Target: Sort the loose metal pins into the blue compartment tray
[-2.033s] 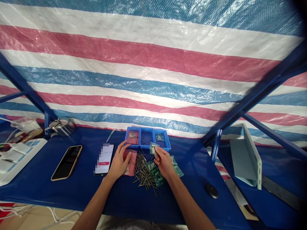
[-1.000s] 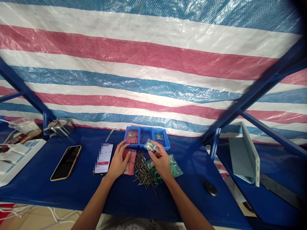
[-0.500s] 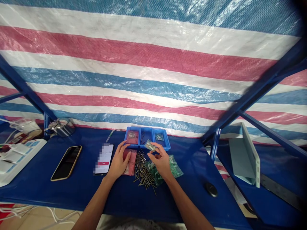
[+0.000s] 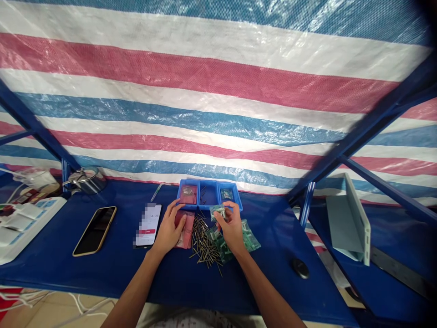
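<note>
My right hand (image 4: pixel 233 228) pinches a small clear bag (image 4: pixel 217 212) of small parts between thumb and fingers, just in front of the blue three-part tray (image 4: pixel 209 207). My left hand (image 4: pixel 170 230) lies with fingers apart over the pink bags (image 4: pixel 186 237), its fingertips by the tray's left front corner. Between the hands spreads a heap of long thin metal pins or screws (image 4: pixel 205 243). Green-tinted bags (image 4: pixel 251 239) lie under and beside my right hand. In the tray, the left section has a pink bag (image 4: pixel 188 194), the middle a few dark slim pieces (image 4: pixel 203 195), the right a small bag (image 4: pixel 226 194).
Left of my hands lie a lit phone (image 4: pixel 149 225), a dark phone (image 4: pixel 95 231) and a pen (image 4: pixel 156 192). A metal pot (image 4: pixel 89 180) and a white power strip (image 4: pixel 30 225) stand further left. On the right are a round black object (image 4: pixel 300 268), blue frame bars (image 4: pixel 307 207) and a tablet in a case (image 4: pixel 355 223).
My right hand has shifted slightly right, and the small bag in it has turned and lies closer against the fingers. My left hand has hardly moved.
</note>
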Action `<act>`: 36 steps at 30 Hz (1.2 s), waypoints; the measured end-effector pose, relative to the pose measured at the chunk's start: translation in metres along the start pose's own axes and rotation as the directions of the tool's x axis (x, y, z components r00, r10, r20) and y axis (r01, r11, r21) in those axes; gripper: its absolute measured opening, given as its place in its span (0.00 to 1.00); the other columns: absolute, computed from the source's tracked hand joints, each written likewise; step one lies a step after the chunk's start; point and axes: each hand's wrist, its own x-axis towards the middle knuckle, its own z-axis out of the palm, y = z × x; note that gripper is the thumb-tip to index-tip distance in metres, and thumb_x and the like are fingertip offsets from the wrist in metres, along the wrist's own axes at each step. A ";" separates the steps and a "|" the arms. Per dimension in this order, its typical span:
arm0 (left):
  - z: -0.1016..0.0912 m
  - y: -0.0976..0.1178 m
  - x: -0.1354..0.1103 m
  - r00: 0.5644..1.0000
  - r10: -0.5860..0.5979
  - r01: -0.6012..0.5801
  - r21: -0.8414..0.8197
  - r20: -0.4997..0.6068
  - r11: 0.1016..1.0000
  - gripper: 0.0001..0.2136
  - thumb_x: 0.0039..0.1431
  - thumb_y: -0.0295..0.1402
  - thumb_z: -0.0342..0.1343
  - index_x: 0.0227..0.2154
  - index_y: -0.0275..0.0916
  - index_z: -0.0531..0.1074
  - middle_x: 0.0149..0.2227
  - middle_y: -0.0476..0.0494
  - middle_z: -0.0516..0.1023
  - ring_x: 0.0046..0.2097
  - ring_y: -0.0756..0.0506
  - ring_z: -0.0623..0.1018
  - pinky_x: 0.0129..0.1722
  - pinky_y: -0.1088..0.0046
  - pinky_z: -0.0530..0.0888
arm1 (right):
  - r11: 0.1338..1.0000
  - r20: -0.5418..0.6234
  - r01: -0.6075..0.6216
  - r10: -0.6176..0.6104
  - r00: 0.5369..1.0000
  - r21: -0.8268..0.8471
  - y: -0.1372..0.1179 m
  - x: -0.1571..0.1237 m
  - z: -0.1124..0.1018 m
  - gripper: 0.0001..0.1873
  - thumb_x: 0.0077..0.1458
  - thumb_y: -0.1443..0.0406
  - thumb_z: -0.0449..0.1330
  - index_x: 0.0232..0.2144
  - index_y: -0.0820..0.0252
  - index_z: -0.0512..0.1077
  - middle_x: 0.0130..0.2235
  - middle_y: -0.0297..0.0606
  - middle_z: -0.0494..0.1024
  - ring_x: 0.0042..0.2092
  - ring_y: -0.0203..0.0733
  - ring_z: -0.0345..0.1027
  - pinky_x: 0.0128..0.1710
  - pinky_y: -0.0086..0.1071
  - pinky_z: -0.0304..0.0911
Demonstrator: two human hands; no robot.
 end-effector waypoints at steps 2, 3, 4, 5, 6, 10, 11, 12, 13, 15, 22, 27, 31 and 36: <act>0.000 0.001 0.000 1.000 -0.008 0.008 0.003 0.005 1.000 0.18 0.74 0.40 0.49 0.63 0.49 0.66 0.69 0.40 0.60 0.69 0.37 0.67 0.68 0.50 0.67 | 1.000 -0.005 -0.007 0.007 1.000 0.005 0.001 -0.001 0.000 0.26 0.53 0.54 0.72 0.48 0.48 0.64 0.29 0.23 0.68 0.20 0.31 0.56 0.17 0.26 0.55; 0.000 0.001 0.000 1.000 -0.011 0.011 0.001 0.009 1.000 0.18 0.74 0.40 0.49 0.64 0.49 0.66 0.69 0.40 0.60 0.69 0.37 0.67 0.68 0.50 0.67 | 1.000 -0.007 0.000 0.000 1.000 -0.010 0.002 -0.001 -0.001 0.24 0.54 0.54 0.72 0.46 0.48 0.65 0.29 0.23 0.67 0.20 0.30 0.54 0.17 0.26 0.54; 0.000 0.001 0.000 1.000 -0.012 0.012 -0.003 0.011 1.000 0.18 0.74 0.40 0.49 0.64 0.49 0.66 0.70 0.40 0.60 0.69 0.37 0.67 0.68 0.50 0.67 | 0.999 -0.006 0.013 -0.014 1.000 -0.036 0.002 -0.002 -0.001 0.20 0.55 0.54 0.71 0.44 0.49 0.67 0.29 0.24 0.66 0.20 0.30 0.53 0.18 0.26 0.53; 0.000 0.001 0.000 1.000 -0.011 0.011 -0.007 0.011 1.000 0.18 0.74 0.40 0.49 0.64 0.49 0.66 0.70 0.40 0.60 0.69 0.36 0.67 0.68 0.49 0.67 | 0.997 0.000 0.032 -0.032 0.999 -0.070 0.002 -0.002 -0.001 0.17 0.57 0.54 0.70 0.40 0.51 0.69 0.29 0.25 0.67 0.21 0.31 0.53 0.19 0.27 0.54; 0.000 0.001 0.000 1.000 -0.010 0.010 -0.012 0.010 1.000 0.18 0.74 0.40 0.49 0.64 0.48 0.66 0.70 0.40 0.60 0.68 0.36 0.67 0.68 0.49 0.67 | 0.993 0.006 0.053 -0.052 0.999 -0.104 0.002 -0.002 -0.002 0.14 0.57 0.54 0.69 0.38 0.52 0.70 0.30 0.27 0.67 0.22 0.32 0.54 0.20 0.28 0.55; 0.000 0.000 0.000 1.000 -0.006 0.006 -0.013 0.005 1.000 0.18 0.74 0.39 0.49 0.64 0.48 0.66 0.70 0.40 0.60 0.68 0.36 0.67 0.68 0.48 0.67 | 0.978 0.035 0.120 -0.115 0.993 -0.172 0.000 -0.003 0.000 0.15 0.55 0.57 0.70 0.44 0.52 0.75 0.42 0.35 0.76 0.31 0.37 0.63 0.30 0.31 0.64; 0.000 0.000 0.000 1.000 -0.005 0.005 -0.011 0.004 1.000 0.18 0.74 0.39 0.49 0.63 0.48 0.66 0.70 0.40 0.60 0.68 0.36 0.67 0.68 0.48 0.67 | 0.976 0.044 0.130 -0.124 0.991 -0.177 0.000 -0.003 0.001 0.17 0.54 0.59 0.70 0.46 0.51 0.76 0.46 0.37 0.76 0.33 0.38 0.65 0.33 0.32 0.66; 0.000 0.000 0.000 1.000 -0.003 0.003 -0.009 0.003 1.000 0.18 0.74 0.39 0.49 0.63 0.48 0.66 0.70 0.40 0.60 0.68 0.36 0.67 0.68 0.48 0.67 | 0.973 0.058 0.138 -0.129 0.990 -0.184 0.000 -0.003 0.001 0.18 0.54 0.60 0.69 0.48 0.51 0.76 0.49 0.38 0.76 0.35 0.39 0.66 0.34 0.33 0.67; 0.000 0.001 0.000 1.000 -0.003 0.003 -0.007 0.003 1.000 0.18 0.74 0.39 0.49 0.63 0.48 0.66 0.70 0.40 0.60 0.68 0.36 0.67 0.68 0.49 0.67 | 0.971 0.075 0.145 -0.132 0.988 -0.192 0.000 -0.003 0.001 0.19 0.55 0.61 0.68 0.49 0.51 0.76 0.50 0.39 0.76 0.36 0.40 0.67 0.36 0.33 0.67; -0.001 0.001 0.000 1.000 -0.002 0.002 -0.003 0.006 1.000 0.18 0.74 0.39 0.49 0.63 0.48 0.66 0.70 0.40 0.60 0.68 0.37 0.67 0.68 0.49 0.67 | 0.966 0.115 0.159 -0.138 0.984 -0.203 0.000 -0.003 0.001 0.16 0.57 0.61 0.66 0.49 0.51 0.76 0.49 0.39 0.76 0.39 0.42 0.68 0.38 0.34 0.68; -0.001 0.000 0.000 1.000 -0.003 0.003 -0.005 0.011 1.000 0.18 0.74 0.40 0.49 0.63 0.48 0.66 0.70 0.40 0.60 0.69 0.37 0.67 0.68 0.50 0.66 | 0.864 0.168 0.308 -0.261 0.950 -0.399 0.006 -0.002 -0.004 0.12 0.66 0.57 0.61 0.47 0.46 0.83 0.39 0.39 0.73 0.37 0.46 0.65 0.42 0.40 0.66; 0.000 -0.001 0.000 1.000 -0.001 0.001 -0.013 0.011 1.000 0.18 0.75 0.39 0.49 0.63 0.48 0.66 0.70 0.40 0.60 0.69 0.37 0.66 0.69 0.50 0.65 | 0.696 0.231 0.424 -0.358 0.905 -0.580 0.015 -0.002 -0.008 0.14 0.69 0.60 0.57 0.48 0.48 0.81 0.49 0.44 0.68 0.34 0.42 0.65 0.40 0.41 0.68; 0.000 0.000 0.000 1.000 0.001 -0.001 -0.014 0.006 1.000 0.18 0.75 0.40 0.49 0.64 0.48 0.66 0.70 0.40 0.60 0.69 0.37 0.67 0.68 0.50 0.66 | 0.553 0.324 0.495 -0.382 0.866 -0.671 0.018 -0.005 -0.009 0.14 0.69 0.64 0.55 0.50 0.52 0.79 0.53 0.46 0.66 0.38 0.42 0.69 0.41 0.38 0.69; -0.001 0.000 0.000 1.000 -0.003 0.003 -0.005 0.017 1.000 0.18 0.75 0.40 0.49 0.64 0.48 0.66 0.70 0.40 0.59 0.69 0.37 0.66 0.68 0.50 0.66 | 0.420 0.368 0.552 -0.443 0.817 -0.720 0.016 -0.008 -0.008 0.11 0.69 0.64 0.55 0.47 0.56 0.77 0.48 0.46 0.68 0.39 0.43 0.70 0.39 0.36 0.68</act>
